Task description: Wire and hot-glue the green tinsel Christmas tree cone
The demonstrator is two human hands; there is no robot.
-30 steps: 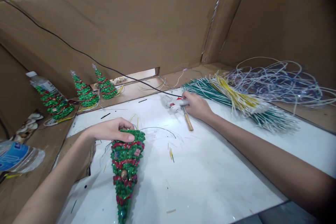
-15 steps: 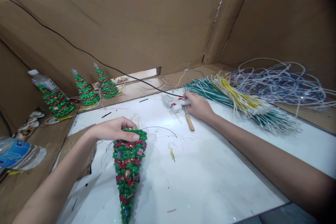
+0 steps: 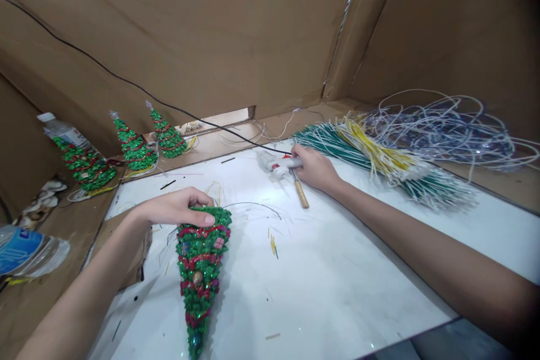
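My left hand [image 3: 188, 208] is closed on the wide base end of a small green artificial Christmas tree [image 3: 200, 270], trimmed with red garland and tiny ornaments. The tree lies with its tip towards me. Further off on the right, my right hand [image 3: 314, 167] wraps around the handle of a grey glue gun [image 3: 274, 163], whose nozzle points left. Just below the gun lies a tool with a wooden handle [image 3: 301, 194]; its other end is hidden near my fingers.
Three small decorated trees [image 3: 135, 143] and a bottle [image 3: 70, 129] stand at the back left. Another bottle [image 3: 29, 250] lies at the left. Bundled green and yellow wires [image 3: 379, 152] and tangled white cord [image 3: 455, 129] lie at the right. A black cable [image 3: 139, 87] crosses the back. Wire scraps dot the white board [image 3: 320, 270].
The whole view has shifted slightly, so everything appears a little further left. Both hands keep their hold on the tree and the glue gun.
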